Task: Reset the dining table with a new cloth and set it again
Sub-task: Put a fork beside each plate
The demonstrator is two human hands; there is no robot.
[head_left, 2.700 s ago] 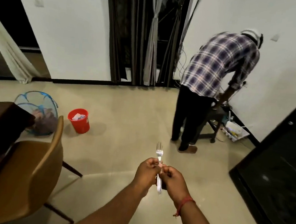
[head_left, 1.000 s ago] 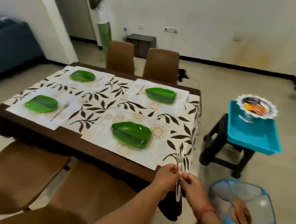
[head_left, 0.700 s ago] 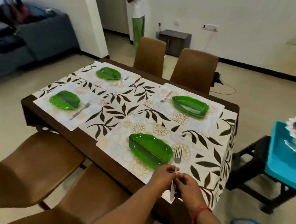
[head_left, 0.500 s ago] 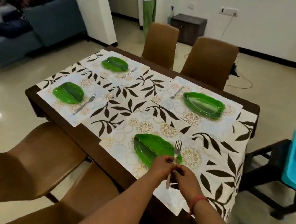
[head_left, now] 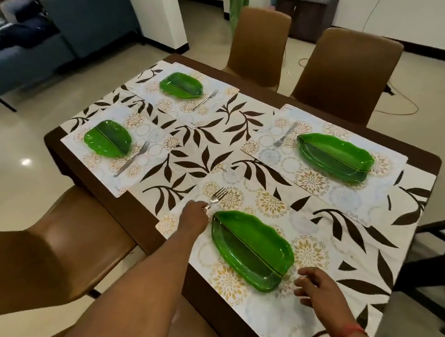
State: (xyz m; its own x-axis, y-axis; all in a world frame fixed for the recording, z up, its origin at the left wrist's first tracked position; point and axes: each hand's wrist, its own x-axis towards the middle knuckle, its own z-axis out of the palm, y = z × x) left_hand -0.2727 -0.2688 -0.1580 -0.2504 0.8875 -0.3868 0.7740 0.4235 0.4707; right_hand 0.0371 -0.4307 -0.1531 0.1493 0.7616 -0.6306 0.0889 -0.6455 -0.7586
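A dark wooden dining table carries a white cloth with brown leaf prints. Floral placemats lie on it, each with a green leaf-shaped plate. The nearest plate sits in front of me. My left hand is shut on the handle of a metal fork, whose tines rest on the placemat just left of that plate. My right hand hovers open at the plate's near right end, holding nothing. Three other plates have forks beside them.
Brown chairs stand at the near side and the far side. A grey sofa is at the far left, a dark cabinet at the back wall. A cable trails on the floor.
I turned from the room to the table. Both hands held the fork upright; now the left hand alone has brought it down left of the nearest plate, and the right hand has let go.
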